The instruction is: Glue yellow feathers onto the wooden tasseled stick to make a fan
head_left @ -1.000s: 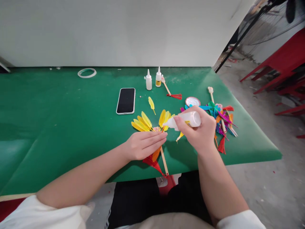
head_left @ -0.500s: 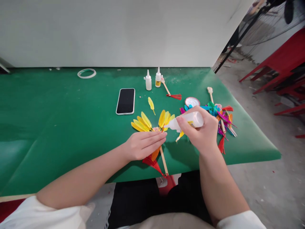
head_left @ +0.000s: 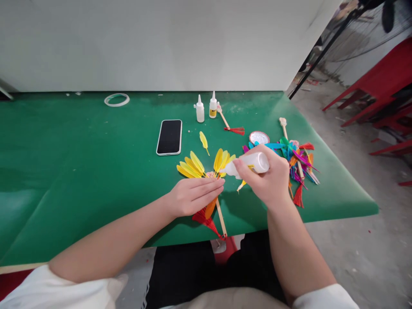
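Yellow feathers point(head_left: 194, 164) fan out to both sides at the top of a wooden stick point(head_left: 221, 217), which has a red tassel point(head_left: 206, 219) and an orange feather point(head_left: 210, 208). My left hand point(head_left: 195, 195) lies over the middle of this piece, its fingers together and pointing right; what they press or pinch is hidden. In my right hand point(head_left: 270, 174) is a white glue bottle point(head_left: 257, 162), tilted on its side with the nozzle pointing left. The nozzle tip is right by the left fingertips and the right group of yellow feathers.
A phone point(head_left: 169, 137), a loose yellow feather point(head_left: 203, 140), two upright small bottles point(head_left: 200, 110) and a tape roll point(head_left: 116, 100) lie beyond my hands. To the right are a round dish point(head_left: 259, 137) and colourful feathered sticks point(head_left: 300, 161) on the green table point(head_left: 80, 171).
My right hand has shifted slightly left with the glue bottle, bringing the nozzle a little nearer the left fingertips. My left hand has barely moved.
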Available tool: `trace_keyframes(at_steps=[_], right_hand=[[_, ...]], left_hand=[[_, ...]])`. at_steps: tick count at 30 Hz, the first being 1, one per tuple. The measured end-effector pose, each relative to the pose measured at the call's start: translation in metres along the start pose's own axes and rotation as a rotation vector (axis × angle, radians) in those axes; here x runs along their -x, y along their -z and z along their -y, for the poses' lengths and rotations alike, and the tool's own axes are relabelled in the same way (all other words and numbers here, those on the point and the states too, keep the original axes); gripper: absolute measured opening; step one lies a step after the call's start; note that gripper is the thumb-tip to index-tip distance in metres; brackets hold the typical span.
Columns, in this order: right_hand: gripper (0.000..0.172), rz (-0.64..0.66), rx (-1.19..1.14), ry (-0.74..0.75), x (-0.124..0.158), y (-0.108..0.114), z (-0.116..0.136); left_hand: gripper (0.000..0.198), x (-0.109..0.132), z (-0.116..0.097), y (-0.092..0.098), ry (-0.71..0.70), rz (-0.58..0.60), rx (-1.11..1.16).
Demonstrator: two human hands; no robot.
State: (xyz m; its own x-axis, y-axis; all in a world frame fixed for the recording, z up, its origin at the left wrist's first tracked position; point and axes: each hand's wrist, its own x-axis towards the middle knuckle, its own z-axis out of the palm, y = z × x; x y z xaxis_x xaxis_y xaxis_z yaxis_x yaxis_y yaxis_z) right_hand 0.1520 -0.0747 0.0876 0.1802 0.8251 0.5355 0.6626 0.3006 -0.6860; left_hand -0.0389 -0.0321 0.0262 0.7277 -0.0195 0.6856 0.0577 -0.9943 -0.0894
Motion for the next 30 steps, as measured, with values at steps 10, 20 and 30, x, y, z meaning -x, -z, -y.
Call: trace_keyframes(at_steps=[10, 20, 30], right_hand=[[0.024, -0.035, 0.000, -0.043, -0.0014, -0.0018, -0.0024], [0.024, -0.123, 0.002, -0.052, -0.0008, -0.0023, -0.0057], [0.025, -0.023, 0.020, -0.033, 0.0006, 0.0000, -0.0004]], left_hand=[[0.030, 0.0031, 0.0013, -0.0023, 0.003, -0.014, 0.028], [0.030, 0.0028, 0.0004, -0.0011, -0.006, -0.003, 0.028], [0.033, 0.0044, -0.0003, -0.0030, 0.007, -0.010, 0.050]])
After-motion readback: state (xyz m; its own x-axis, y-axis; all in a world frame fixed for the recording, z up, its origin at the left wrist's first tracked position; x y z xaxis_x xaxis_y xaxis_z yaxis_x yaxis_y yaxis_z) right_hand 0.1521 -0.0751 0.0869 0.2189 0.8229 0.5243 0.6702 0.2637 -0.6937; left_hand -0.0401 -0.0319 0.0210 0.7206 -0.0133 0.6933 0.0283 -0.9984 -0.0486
